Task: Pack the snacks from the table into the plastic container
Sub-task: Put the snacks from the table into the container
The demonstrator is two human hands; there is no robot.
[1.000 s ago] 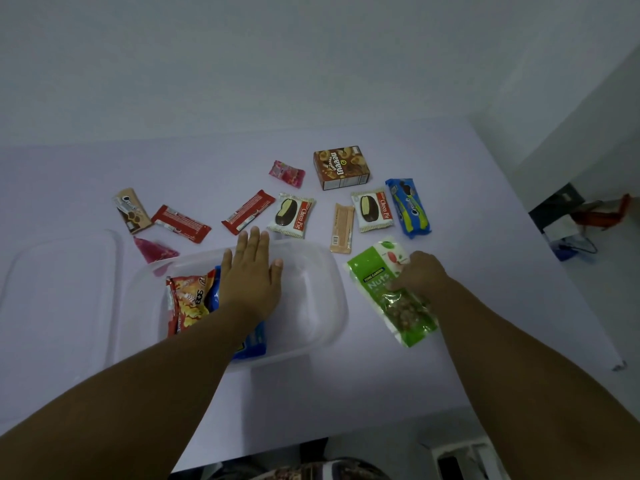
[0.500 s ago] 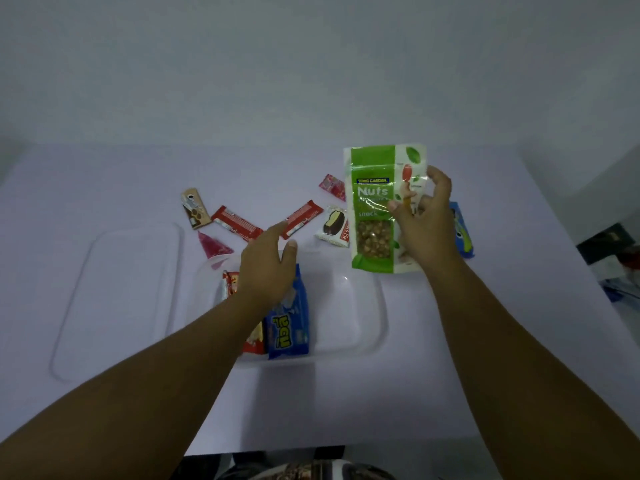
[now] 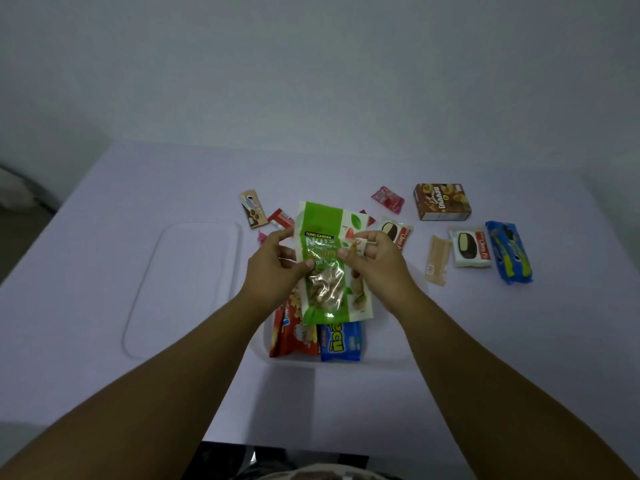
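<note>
nuts pouch [image 3: 329, 261]: green, clear window low on its face, held upright in the air between both hands. long axis runs top to bottom, top edge tipped away from the person, bottom edge hanging over the container.

left hand [image 3: 277, 265]: clamped on the pouch's left edge, thumb on the front face, fingers behind.

right hand [image 3: 375, 259]: clamped on the pouch's right edge, thumb across the front, fingers behind. the two hands sit level, one on each side, neither clearly nearer.

container [image 3: 388, 355]: clear plastic, on the tabletop [image 3: 485, 358], directly below the pouch and nearer the person than most loose snacks. left part holds a red bag [image 3: 294, 336] and a blue pack [image 3: 341, 341] side by side; the right part looks free.

lid [image 3: 183, 289]: clear, flat on the tabletop, left of the container.

still unpacked, on the far and right side: brown box [image 3: 441, 201], blue cookie pack [image 3: 509, 251], choco pie [image 3: 470, 246], second choco pie [image 3: 396, 232] partly behind the right hand, wafer [image 3: 438, 259], pink candy [image 3: 388, 199], small brown pack [image 3: 254, 208], red bar [image 3: 281, 218] partly hidden.

judgement: the pouch likely needs laying flat, long axis along the container's length, then lowering straight down into the free right part.
</note>
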